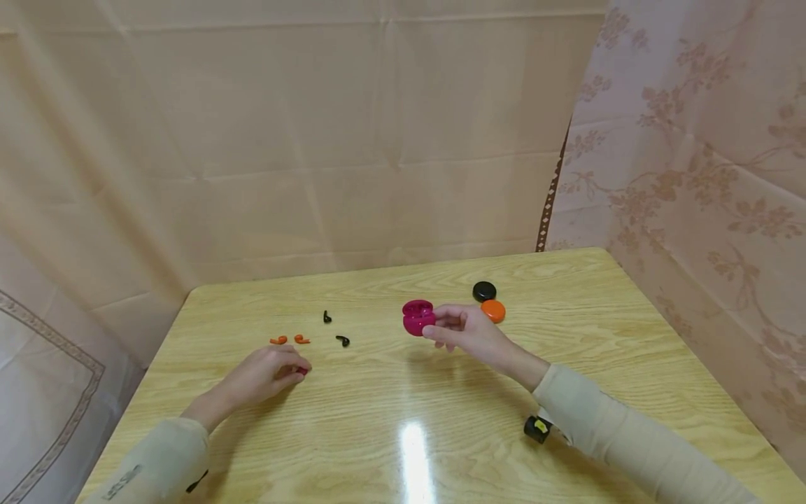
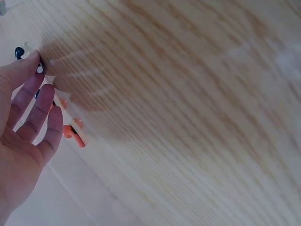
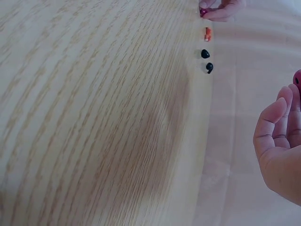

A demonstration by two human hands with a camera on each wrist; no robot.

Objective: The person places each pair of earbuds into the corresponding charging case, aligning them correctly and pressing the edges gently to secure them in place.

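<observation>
My right hand (image 1: 471,334) grips a magenta earbud case (image 1: 417,325) by its right side, thumb at the front. The case's lid is raised and it hangs above the table, its shadow below it. In the right wrist view only a sliver of the case shows at the right edge. Over on the left, my left hand (image 1: 263,376) pinches a small magenta earbud (image 1: 303,371) between thumb and fingertips, low over the table. Most of that earbud is hidden by the fingers. Just beyond this hand lie two orange earbuds (image 1: 302,339).
Two black earbuds (image 1: 343,341) lie between the hands, toward the back. Behind the right hand a closed black round case (image 1: 484,291) sits beside an orange round case (image 1: 494,311). Beige curtains hang behind the wooden table (image 1: 352,434).
</observation>
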